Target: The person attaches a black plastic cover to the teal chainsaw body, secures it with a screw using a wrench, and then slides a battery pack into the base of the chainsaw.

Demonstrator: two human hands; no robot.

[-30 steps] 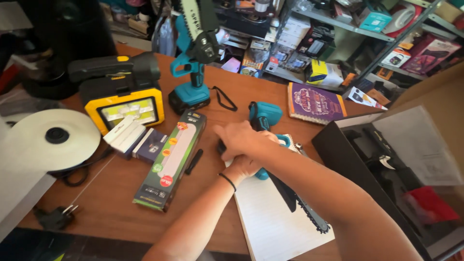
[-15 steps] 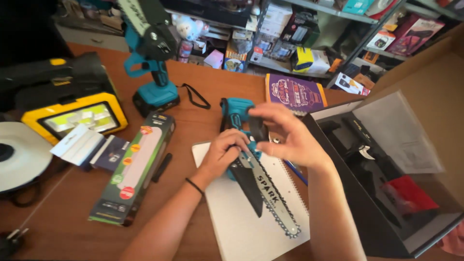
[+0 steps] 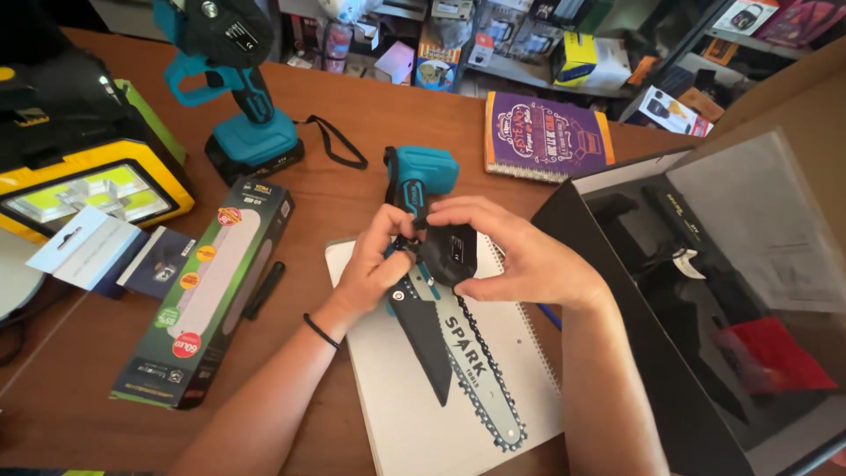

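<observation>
You are looking down at a brown wooden table [image 3: 370,132]. The wood is smooth and warm in colour, and soft light falls on it from above. Behind the table, along the top of your view, stand dark metal shelves [image 3: 520,66]. They are packed with small boxes [image 3: 582,57] in many colours, yellow, pink, blue and white, all close together. The spaces between the shelves are dim. At your right, a big black open box [image 3: 705,291] sits at the table's edge, and its brown cardboard flap [image 3: 775,97] leans up beside it. You cannot see the floor, any wall or any window from here.
</observation>
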